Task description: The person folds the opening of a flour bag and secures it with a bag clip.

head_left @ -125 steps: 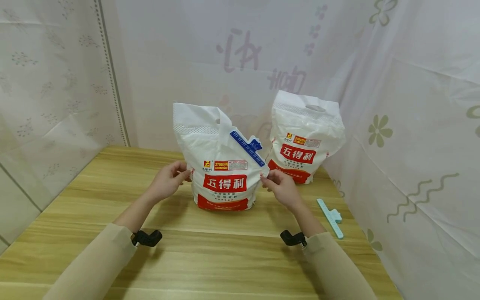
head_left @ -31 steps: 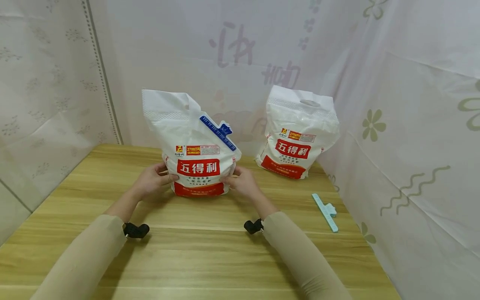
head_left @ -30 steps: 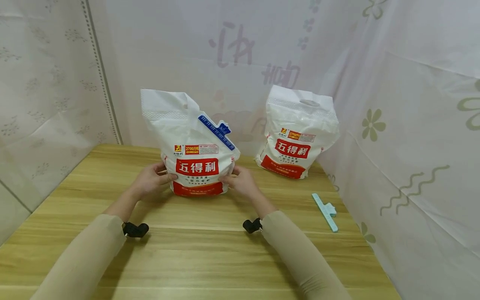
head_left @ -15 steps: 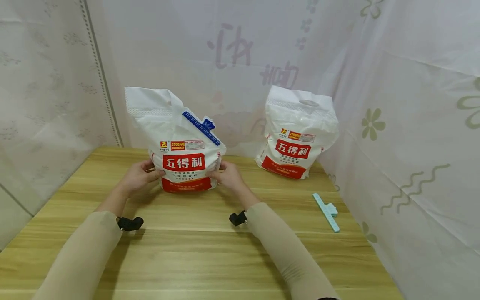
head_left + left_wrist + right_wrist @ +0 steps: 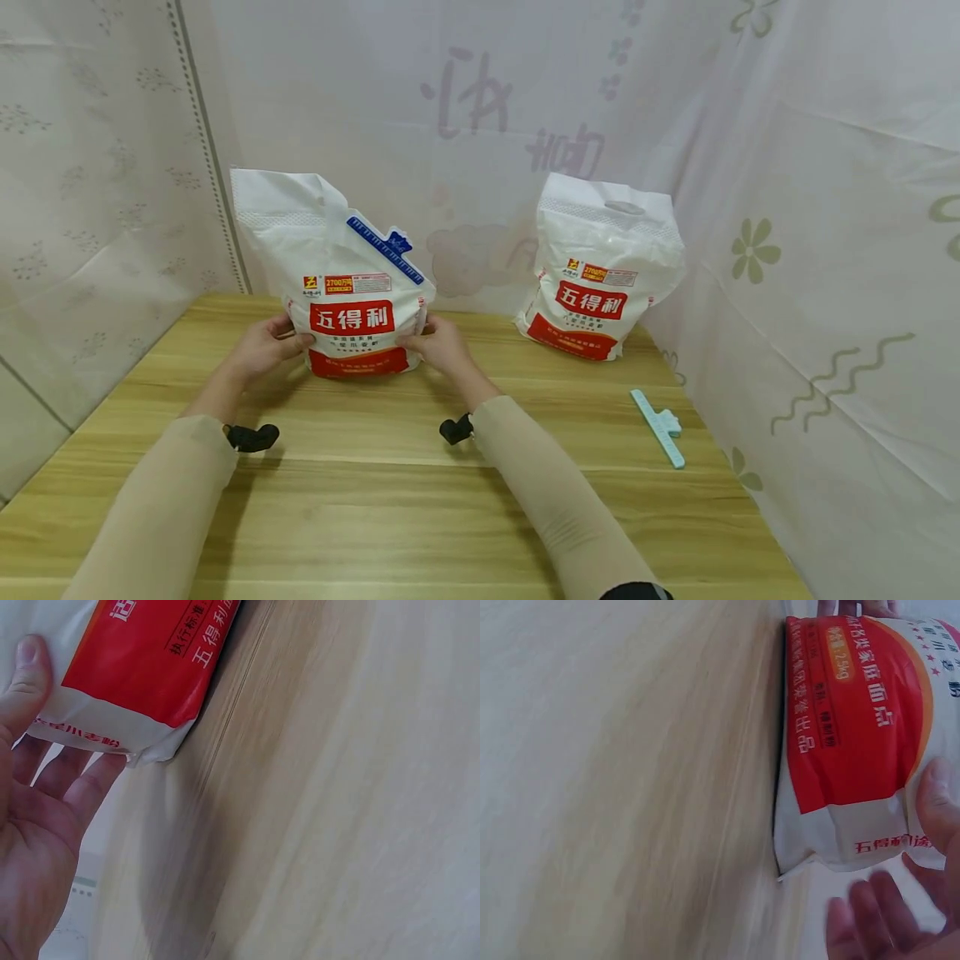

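Note:
A white and red bag of flour (image 5: pixel 356 292) stands on the wooden table, left of centre, its top drooping to the left. A blue ruler-like sealing clip (image 5: pixel 384 250) spans its slanted upper right corner. My left hand (image 5: pixel 264 346) holds the bag's left side, thumb (image 5: pixel 28 667) on the front and fingers behind the side edge. On the other side my right hand (image 5: pixel 444 346) holds the bag low, its thumb (image 5: pixel 936 791) against the front. Several fingers of that hand are spread below the bag's side in the right wrist view and look blurred.
A second, similar flour bag (image 5: pixel 588 275) stands at the back right with its handle hole upright. A light teal clip (image 5: pixel 660 429) lies near the right edge of the wooden table (image 5: pixel 375 517). Patterned curtains (image 5: pixel 480 100) close off the back and sides.
Both hands have brought the clipped flour bag leftward and slightly back across the table, away from the second bag. Both thumbs have come further onto its front. The teal clip has stayed put.

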Tool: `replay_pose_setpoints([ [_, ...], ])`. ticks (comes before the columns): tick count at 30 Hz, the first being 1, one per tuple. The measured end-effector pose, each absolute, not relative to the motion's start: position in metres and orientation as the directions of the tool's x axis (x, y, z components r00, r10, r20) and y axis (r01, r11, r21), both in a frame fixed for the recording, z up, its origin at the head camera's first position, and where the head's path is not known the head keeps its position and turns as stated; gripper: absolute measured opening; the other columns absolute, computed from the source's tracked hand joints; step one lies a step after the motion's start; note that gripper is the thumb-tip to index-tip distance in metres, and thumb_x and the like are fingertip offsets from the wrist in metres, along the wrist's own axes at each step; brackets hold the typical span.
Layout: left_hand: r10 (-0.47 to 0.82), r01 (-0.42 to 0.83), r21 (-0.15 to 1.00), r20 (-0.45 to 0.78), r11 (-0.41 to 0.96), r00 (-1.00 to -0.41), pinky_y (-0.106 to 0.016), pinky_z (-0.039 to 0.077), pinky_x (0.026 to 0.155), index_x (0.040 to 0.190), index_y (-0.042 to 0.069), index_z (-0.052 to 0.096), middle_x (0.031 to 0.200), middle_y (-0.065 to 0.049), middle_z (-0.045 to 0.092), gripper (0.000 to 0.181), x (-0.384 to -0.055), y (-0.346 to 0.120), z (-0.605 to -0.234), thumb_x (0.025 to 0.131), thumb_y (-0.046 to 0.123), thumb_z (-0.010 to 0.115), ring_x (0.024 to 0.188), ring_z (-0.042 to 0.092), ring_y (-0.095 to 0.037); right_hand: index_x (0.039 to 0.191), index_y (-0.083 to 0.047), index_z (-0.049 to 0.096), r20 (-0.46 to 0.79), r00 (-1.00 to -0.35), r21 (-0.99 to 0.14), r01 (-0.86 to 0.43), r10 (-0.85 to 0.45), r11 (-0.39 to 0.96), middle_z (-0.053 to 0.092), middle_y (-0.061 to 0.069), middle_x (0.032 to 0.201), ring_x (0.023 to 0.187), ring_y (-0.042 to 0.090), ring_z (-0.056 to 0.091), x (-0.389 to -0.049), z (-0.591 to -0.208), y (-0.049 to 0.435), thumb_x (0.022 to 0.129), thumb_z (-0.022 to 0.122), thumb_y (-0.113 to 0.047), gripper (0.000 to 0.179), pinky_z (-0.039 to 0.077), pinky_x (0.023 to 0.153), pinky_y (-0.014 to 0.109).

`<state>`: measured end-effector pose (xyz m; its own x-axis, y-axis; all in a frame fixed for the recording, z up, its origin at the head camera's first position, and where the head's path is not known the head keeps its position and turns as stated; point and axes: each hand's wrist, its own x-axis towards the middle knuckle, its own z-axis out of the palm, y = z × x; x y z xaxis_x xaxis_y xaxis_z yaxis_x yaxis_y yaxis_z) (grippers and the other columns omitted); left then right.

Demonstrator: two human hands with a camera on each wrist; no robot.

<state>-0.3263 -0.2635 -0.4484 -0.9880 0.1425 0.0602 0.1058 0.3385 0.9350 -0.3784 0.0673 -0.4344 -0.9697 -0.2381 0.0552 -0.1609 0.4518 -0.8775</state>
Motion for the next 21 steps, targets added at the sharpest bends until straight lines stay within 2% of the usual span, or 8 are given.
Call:
replay_pose_setpoints([
  [3,0.136,0.098,0.936,0.055,0.338,-0.989,-0.012,0.055,0.095,0.166,-0.005,0.038,0.167,-0.03,0.046,0.07,-0.327,-0.268,-0.449,0.111,0.026,0.068,0.149,0.052,-0.037,0.133,-0.009,0.069,0.039,-0.979,-0.877,-0.13,-0.202,0.462,0.076,0.009,0.122,0.106,0.025,0.071,-0.377,-0.435,0.06,0.094,0.089,-0.035,0.051,0.063,0.087,0.037],
  [5,0.131,0.099,0.936,0.057,0.338,-0.99,-0.011,0.055,0.095,0.166,-0.005,0.038,0.167,-0.03,0.046,0.07,-0.326,-0.271,-0.448,0.111,0.027,0.068,0.141,0.058,-0.021,0.129,-0.007,0.068,0.041,-0.981,-0.877,-0.125,-0.188,0.463,0.076,0.009,0.118,0.098,0.023,0.071,-0.375,-0.434,0.055,0.094,0.09,-0.035,0.05,0.062,0.08,0.032],
  [7,0.124,0.105,0.931,0.065,0.349,-0.99,-0.01,0.054,0.095,0.166,-0.005,0.037,0.167,-0.03,0.045,0.07,-0.326,-0.275,-0.448,0.111,0.027,0.067,0.133,0.058,-0.007,0.126,-0.005,0.07,0.049,-0.981,-0.879,-0.132,-0.188,0.459,0.078,0.01,0.116,0.095,0.021,0.073,-0.373,-0.433,0.05,0.094,0.089,-0.034,0.047,0.062,0.077,0.03],
  [10,0.106,0.106,0.926,0.072,0.363,-0.992,-0.008,0.052,0.095,0.167,-0.005,0.036,0.168,-0.031,0.044,0.069,-0.327,-0.278,-0.449,0.112,0.027,0.064,0.133,0.057,-0.005,0.122,-0.005,0.072,0.061,-0.982,-0.874,-0.14,-0.18,0.466,0.081,0.011,0.114,0.096,0.021,0.075,-0.37,-0.43,0.045,0.093,0.089,-0.034,0.044,0.063,0.078,0.031],
  [13,0.087,0.104,0.922,0.077,0.372,-0.993,-0.006,0.05,0.095,0.168,-0.006,0.034,0.169,-0.032,0.042,0.069,-0.328,-0.28,-0.451,0.114,0.027,0.061,0.148,0.053,-0.029,0.124,-0.006,0.075,0.05,-0.982,-0.874,-0.132,-0.183,0.467,0.081,0.01,0.117,0.104,0.023,0.076,-0.369,-0.429,0.042,0.095,0.088,-0.035,0.043,0.065,0.085,0.034],
  [16,0.062,0.099,0.921,0.082,0.377,-0.995,-0.009,0.051,0.099,0.168,-0.008,0.03,0.17,-0.033,0.038,0.069,-0.329,-0.282,-0.452,0.115,0.027,0.057,0.157,0.041,-0.048,0.133,-0.006,0.074,0.039,-0.976,-0.875,-0.136,-0.213,0.465,0.081,0.01,0.125,0.114,0.026,0.077,-0.371,-0.43,0.039,0.098,0.084,-0.033,0.045,0.065,0.093,0.036],
  [21,0.015,0.074,0.911,0.074,0.406,-0.997,-0.022,0.052,0.113,0.17,-0.008,0.024,0.172,-0.033,0.033,0.072,-0.33,-0.288,-0.452,0.116,0.031,0.053,0.159,0.035,-0.053,0.151,-0.007,0.066,0.054,-0.95,-0.863,-0.199,-0.307,0.464,0.079,0.011,0.135,0.125,0.027,0.075,-0.377,-0.434,0.034,0.103,0.078,-0.028,0.053,0.064,0.1,0.037],
])
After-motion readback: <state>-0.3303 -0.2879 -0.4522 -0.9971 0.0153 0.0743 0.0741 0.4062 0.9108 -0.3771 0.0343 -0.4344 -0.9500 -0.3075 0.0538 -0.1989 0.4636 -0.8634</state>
